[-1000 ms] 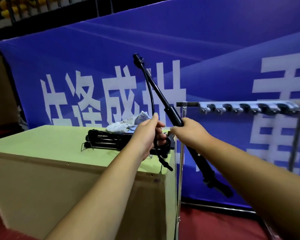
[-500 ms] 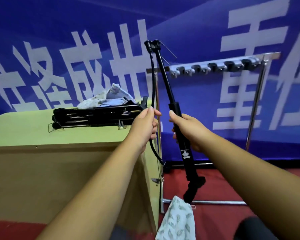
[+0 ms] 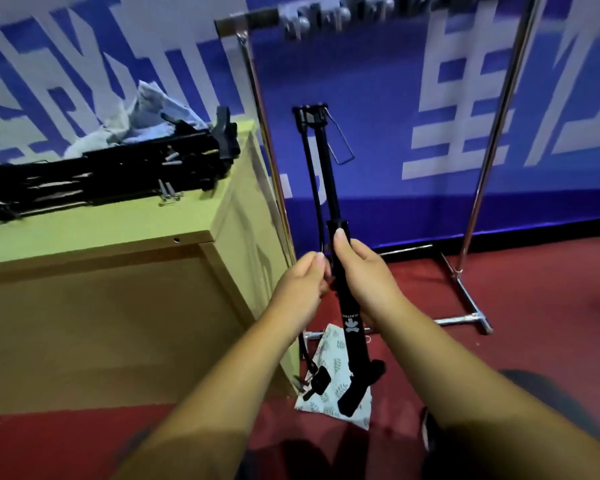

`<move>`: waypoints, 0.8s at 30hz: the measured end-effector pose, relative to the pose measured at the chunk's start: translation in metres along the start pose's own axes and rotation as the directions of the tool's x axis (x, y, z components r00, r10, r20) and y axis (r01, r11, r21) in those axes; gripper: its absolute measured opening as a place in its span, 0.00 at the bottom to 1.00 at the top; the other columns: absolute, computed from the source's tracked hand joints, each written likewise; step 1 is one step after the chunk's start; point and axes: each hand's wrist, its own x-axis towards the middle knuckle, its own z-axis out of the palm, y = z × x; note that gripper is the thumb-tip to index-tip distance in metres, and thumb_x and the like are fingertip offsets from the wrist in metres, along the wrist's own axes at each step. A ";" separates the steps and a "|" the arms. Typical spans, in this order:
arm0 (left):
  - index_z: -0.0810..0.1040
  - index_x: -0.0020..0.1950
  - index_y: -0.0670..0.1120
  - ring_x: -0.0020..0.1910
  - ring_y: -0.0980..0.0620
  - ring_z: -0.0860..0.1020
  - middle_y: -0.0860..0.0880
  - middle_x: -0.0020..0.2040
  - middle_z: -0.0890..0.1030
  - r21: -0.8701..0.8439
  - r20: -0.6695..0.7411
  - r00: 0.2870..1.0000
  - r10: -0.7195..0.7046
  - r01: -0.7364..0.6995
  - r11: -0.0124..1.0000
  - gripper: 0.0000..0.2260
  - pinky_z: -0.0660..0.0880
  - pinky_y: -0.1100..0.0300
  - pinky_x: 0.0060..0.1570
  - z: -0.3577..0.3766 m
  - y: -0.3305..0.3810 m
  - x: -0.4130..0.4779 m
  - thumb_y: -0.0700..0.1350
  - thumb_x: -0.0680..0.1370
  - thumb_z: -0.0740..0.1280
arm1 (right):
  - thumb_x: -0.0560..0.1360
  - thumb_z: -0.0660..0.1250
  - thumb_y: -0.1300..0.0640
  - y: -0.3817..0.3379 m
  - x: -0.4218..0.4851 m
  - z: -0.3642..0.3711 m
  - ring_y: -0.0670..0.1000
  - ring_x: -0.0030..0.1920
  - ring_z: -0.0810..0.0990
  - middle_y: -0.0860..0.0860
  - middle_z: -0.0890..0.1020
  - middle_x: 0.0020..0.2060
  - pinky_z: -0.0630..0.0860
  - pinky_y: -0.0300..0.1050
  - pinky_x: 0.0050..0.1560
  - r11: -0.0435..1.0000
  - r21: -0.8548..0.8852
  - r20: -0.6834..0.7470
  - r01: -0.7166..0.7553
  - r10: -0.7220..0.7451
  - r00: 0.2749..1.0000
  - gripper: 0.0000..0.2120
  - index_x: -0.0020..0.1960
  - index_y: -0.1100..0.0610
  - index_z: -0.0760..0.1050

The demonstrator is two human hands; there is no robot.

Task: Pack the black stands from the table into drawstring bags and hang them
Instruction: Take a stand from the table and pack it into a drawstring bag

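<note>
Black stand (image 3: 329, 188) now upright and low, just off the corner of the table (image 3: 118, 230). No longer slanted high across the blue banner (image 3: 378, 133) as a second ago. Gripped mid-shaft by the right hand (image 3: 364, 275), fingers wrapped round the tube, thumb laid up along it. Left hand (image 3: 302, 282) just beside, fingertips pinched on the thin black cable (image 3: 311, 174) running alongside the shaft, with the cable's loose lower end dangling near the table corner.

Foot end of the stand lowered over a white leaf-print drawstring bag (image 3: 329, 355) lying on the red floor (image 3: 499, 289). Bag out of view a second ago, only at the bottom edge half a second ago. Touching the bag or held above it: cannot tell. Likely meaning: carrying done, bagging about to begin. Stand not yet inside, bag mouth not yet opened.

Around: pile of more black stands (image 3: 101, 174) on the table, with crumpled pale cloth (image 3: 146, 109) heaped behind, probably more bags. Chrome rack (image 3: 257, 98) right behind the table, with a blurred row of hooks (image 3: 336, 15) along its top bar and nothing seen hanging.

In the way: the dangling cable end and the wire loop (image 3: 340, 147) at the stand's head, both likely to snag on a bag mouth. Both hands taken up, none free for the bag. Rack's base bar close by the bag.
</note>
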 end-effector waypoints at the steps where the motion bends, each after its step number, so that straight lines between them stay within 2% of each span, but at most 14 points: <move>1: 0.72 0.43 0.51 0.24 0.58 0.62 0.56 0.28 0.66 0.030 0.023 1.000 -0.010 0.009 0.999 0.17 0.57 0.58 0.28 0.004 -0.013 0.003 0.54 0.89 0.55 | 0.71 0.64 0.19 0.010 0.006 -0.001 0.54 0.40 0.77 0.55 0.79 0.37 0.75 0.55 0.50 1.000 0.005 -0.010 -0.011 0.011 1.000 0.40 0.50 0.59 0.76; 3: 0.73 0.42 0.54 0.24 0.59 0.63 0.57 0.28 0.67 0.044 0.041 0.998 -0.051 0.049 0.998 0.18 0.58 0.58 0.29 0.009 -0.036 0.009 0.56 0.89 0.55 | 0.71 0.64 0.19 0.021 0.017 -0.001 0.55 0.41 0.80 0.58 0.82 0.39 0.79 0.57 0.55 0.999 0.013 -0.011 -0.040 0.040 0.999 0.40 0.51 0.58 0.78; 5: 0.73 0.42 0.55 0.25 0.58 0.63 0.58 0.28 0.67 0.031 0.002 0.998 -0.065 0.065 0.997 0.17 0.59 0.57 0.30 0.012 -0.054 0.015 0.58 0.88 0.56 | 0.75 0.64 0.24 0.022 0.029 0.001 0.56 0.44 0.86 0.57 0.86 0.42 0.81 0.60 0.60 0.998 -0.031 0.011 -0.055 0.056 0.998 0.35 0.49 0.58 0.80; 7: 0.71 0.44 0.51 0.28 0.54 0.64 0.56 0.30 0.67 0.095 -0.056 0.998 0.001 0.005 0.995 0.18 0.61 0.54 0.32 0.010 -0.066 0.021 0.62 0.85 0.56 | 0.78 0.64 0.28 0.019 0.041 0.003 0.55 0.45 0.88 0.54 0.87 0.40 0.82 0.60 0.61 0.995 -0.076 0.037 -0.063 0.065 0.997 0.31 0.44 0.56 0.82; 9: 0.69 0.44 0.49 0.32 0.52 0.65 0.54 0.32 0.67 0.145 -0.068 0.996 0.056 -0.046 0.988 0.19 0.63 0.52 0.36 0.010 -0.077 0.030 0.63 0.83 0.55 | 0.79 0.63 0.29 0.019 0.058 0.002 0.55 0.44 0.87 0.54 0.87 0.39 0.82 0.59 0.60 0.993 -0.103 0.036 -0.065 0.069 0.997 0.31 0.44 0.57 0.82; 13: 0.71 0.44 0.47 0.28 0.54 0.65 0.56 0.30 0.68 0.121 -0.004 1.000 0.027 -0.026 0.992 0.18 0.62 0.55 0.34 0.015 -0.081 0.045 0.58 0.86 0.57 | 0.79 0.61 0.27 0.022 0.081 0.000 0.52 0.48 0.87 0.49 0.89 0.41 0.81 0.54 0.61 0.986 -0.107 -0.018 -0.125 0.124 0.992 0.31 0.48 0.53 0.87; 15: 0.72 0.44 0.47 0.26 0.56 0.65 0.55 0.29 0.68 0.108 0.036 0.999 0.024 -0.028 0.994 0.16 0.62 0.56 0.31 0.016 -0.083 0.052 0.54 0.88 0.57 | 0.75 0.62 0.24 0.024 0.090 0.000 0.52 0.50 0.88 0.47 0.89 0.43 0.80 0.58 0.64 0.985 -0.027 -0.036 -0.168 0.167 0.985 0.32 0.46 0.50 0.88; 17: 0.73 0.45 0.48 0.26 0.53 0.64 0.49 0.31 0.69 0.103 0.070 0.997 0.027 -0.035 0.994 0.16 0.61 0.57 0.30 0.016 -0.085 0.055 0.53 0.88 0.57 | 0.71 0.63 0.22 0.027 0.096 -0.001 0.53 0.48 0.88 0.48 0.89 0.40 0.80 0.63 0.66 0.980 0.057 -0.028 -0.192 0.194 0.981 0.30 0.40 0.46 0.88; 19: 0.74 0.45 0.49 0.27 0.51 0.65 0.46 0.32 0.69 0.094 0.090 0.996 0.014 -0.023 0.995 0.15 0.62 0.57 0.30 0.015 -0.087 0.054 0.53 0.88 0.57 | 0.68 0.64 0.21 0.028 0.099 0.001 0.55 0.43 0.87 0.50 0.87 0.38 0.81 0.62 0.64 0.972 0.102 -0.022 -0.211 0.215 0.976 0.31 0.38 0.48 0.88; 21: 0.75 0.45 0.50 0.28 0.50 0.66 0.45 0.32 0.71 0.098 0.101 0.995 -0.009 -0.001 0.995 0.15 0.65 0.55 0.32 0.012 -0.088 0.051 0.53 0.88 0.57 | 0.64 0.65 0.20 0.027 0.100 0.003 0.55 0.40 0.85 0.52 0.87 0.38 0.81 0.57 0.55 0.965 0.129 -0.015 -0.229 0.232 0.973 0.36 0.44 0.52 0.88; 24: 0.77 0.46 0.51 0.29 0.50 0.70 0.48 0.33 0.74 0.126 0.115 0.993 -0.036 0.021 0.992 0.15 0.69 0.55 0.33 0.008 -0.089 0.046 0.53 0.88 0.57 | 0.68 0.65 0.22 0.026 0.098 0.003 0.51 0.38 0.82 0.51 0.86 0.39 0.76 0.52 0.47 0.968 0.144 0.004 -0.207 0.208 0.978 0.36 0.50 0.52 0.89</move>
